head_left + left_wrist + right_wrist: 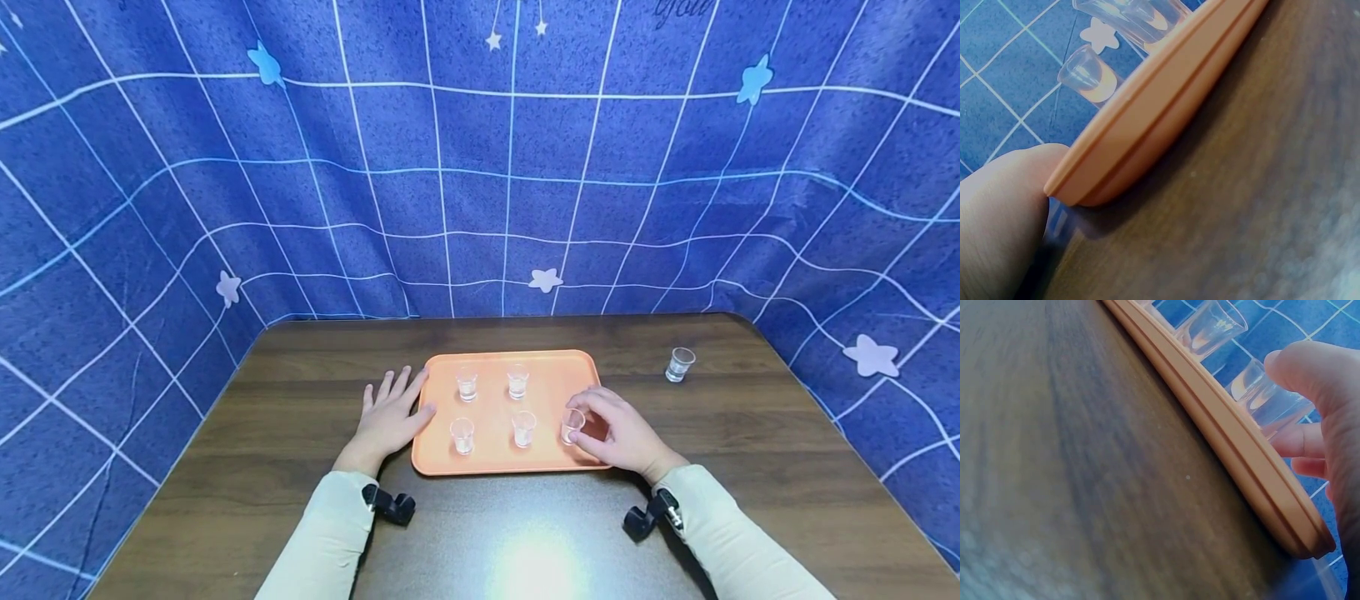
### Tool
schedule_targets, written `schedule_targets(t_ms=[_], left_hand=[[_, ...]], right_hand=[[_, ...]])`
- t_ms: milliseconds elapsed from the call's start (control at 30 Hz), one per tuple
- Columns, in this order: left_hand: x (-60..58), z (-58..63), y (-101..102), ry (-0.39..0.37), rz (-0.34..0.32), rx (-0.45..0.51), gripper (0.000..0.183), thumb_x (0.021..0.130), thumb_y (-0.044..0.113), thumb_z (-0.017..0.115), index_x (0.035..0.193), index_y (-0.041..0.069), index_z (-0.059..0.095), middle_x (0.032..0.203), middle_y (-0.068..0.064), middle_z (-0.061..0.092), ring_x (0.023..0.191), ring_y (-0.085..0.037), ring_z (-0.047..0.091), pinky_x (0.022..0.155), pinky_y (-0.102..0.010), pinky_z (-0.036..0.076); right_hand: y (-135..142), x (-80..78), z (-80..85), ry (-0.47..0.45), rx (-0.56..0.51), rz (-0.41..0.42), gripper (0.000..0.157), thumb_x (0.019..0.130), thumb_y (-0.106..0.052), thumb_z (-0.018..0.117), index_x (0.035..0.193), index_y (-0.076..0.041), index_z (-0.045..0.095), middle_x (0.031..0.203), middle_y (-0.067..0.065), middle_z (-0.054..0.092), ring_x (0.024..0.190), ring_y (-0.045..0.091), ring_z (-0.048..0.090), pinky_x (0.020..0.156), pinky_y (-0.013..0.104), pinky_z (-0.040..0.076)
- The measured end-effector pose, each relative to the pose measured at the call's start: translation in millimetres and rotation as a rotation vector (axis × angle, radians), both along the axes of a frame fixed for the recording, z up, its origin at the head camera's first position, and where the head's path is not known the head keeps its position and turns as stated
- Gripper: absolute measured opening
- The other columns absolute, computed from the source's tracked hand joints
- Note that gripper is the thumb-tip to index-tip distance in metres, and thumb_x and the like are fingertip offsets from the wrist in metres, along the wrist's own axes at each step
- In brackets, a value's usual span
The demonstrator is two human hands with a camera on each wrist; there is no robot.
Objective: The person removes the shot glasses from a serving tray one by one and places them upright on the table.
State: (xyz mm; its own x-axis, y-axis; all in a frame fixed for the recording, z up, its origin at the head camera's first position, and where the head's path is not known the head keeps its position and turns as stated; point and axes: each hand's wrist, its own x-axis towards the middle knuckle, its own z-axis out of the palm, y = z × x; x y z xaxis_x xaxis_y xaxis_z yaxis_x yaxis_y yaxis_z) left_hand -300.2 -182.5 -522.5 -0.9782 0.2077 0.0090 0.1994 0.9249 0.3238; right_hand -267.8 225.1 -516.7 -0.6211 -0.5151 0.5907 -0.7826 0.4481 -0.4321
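Note:
An orange tray (495,463) lies on the table with several small clear shot glasses standing in two rows on it. My right hand (618,429) reaches over the tray's right side, and its thumb and forefinger pinch the front-right shot glass (572,424). In the right wrist view, that shot glass (1280,411) sits between the thumb and the fingers, close over the tray. My left hand (390,421) lies at the tray's left edge with fingers spread. Its thumb (1007,206) touches the tray rim (1129,119) in the left wrist view.
Another shot glass (679,364) stands on the wooden table (300,392), right of the tray. Behind and at both sides hangs a blue curtain (472,200) with white lines and stars. Wrist cameras are strapped to both sleeves.

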Motion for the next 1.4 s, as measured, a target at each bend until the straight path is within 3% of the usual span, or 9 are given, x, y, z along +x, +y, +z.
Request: schedule_targets(t_ms=[133,467,700,1167,1400], left_hand=[[0.0,-1.0,0,0.006,-0.002,0.005,0.073,0.101,0.06,0.042,0.163,0.028,0.021,0.168,-0.014,0.015,0.154,-0.043,0.004,0.116,-0.069,-0.006],[0.6,-0.1,0,0.001,-0.008,0.011,0.072,0.101,0.059,0.042,0.163,0.028,0.022,0.168,-0.014,0.015,0.154,-0.043,0.004,0.116,-0.069,-0.006],[1.0,-0.4,0,-0.002,-0.002,0.007,0.072,0.101,0.059,0.041,0.163,0.028,0.022,0.169,-0.013,0.015,0.154,-0.042,0.004,0.116,-0.068,-0.006],[0.1,-0.2,0,-0.007,-0.001,0.007,0.072,0.101,0.06,0.04,0.163,0.028,0.02,0.169,-0.013,0.014,0.154,-0.042,0.003,0.116,-0.068,-0.007],[-0.4,0.0,0,-0.003,-0.002,0.011,0.072,0.101,0.06,0.041,0.163,0.028,0.021,0.168,-0.014,0.015,0.154,-0.043,0.004,0.116,-0.068,-0.006]], right_hand=[[0,1.2,1.3,-0.013,0.025,-0.015,0.032,0.082,-0.026,0.082,0.109,-0.02,0.067,0.1,-0.014,0.061,0.095,0.006,0.056,0.083,0.024,0.045],[1,1.2,-0.4,0.077,0.051,-0.064,0.033,0.081,-0.028,0.084,0.109,-0.02,0.068,0.103,-0.009,0.063,0.097,0.011,0.056,0.085,0.029,0.045],[3,-1.5,0.2,0.077,0.009,-0.071,0.034,0.08,-0.025,0.084,0.109,-0.015,0.069,0.095,-0.012,0.064,0.094,0.011,0.057,0.083,0.029,0.044],[15,-10.6,-1.3,0.103,-0.059,-0.153,0.031,0.076,-0.021,0.086,0.102,-0.018,0.069,0.096,-0.009,0.066,0.096,0.016,0.062,0.089,0.029,0.044],[24,-15.0,-1.7,0.112,-0.106,-0.19,0.032,0.075,-0.017,0.085,0.103,-0.01,0.07,0.091,-0.007,0.068,0.091,0.017,0.062,0.087,0.029,0.043]])
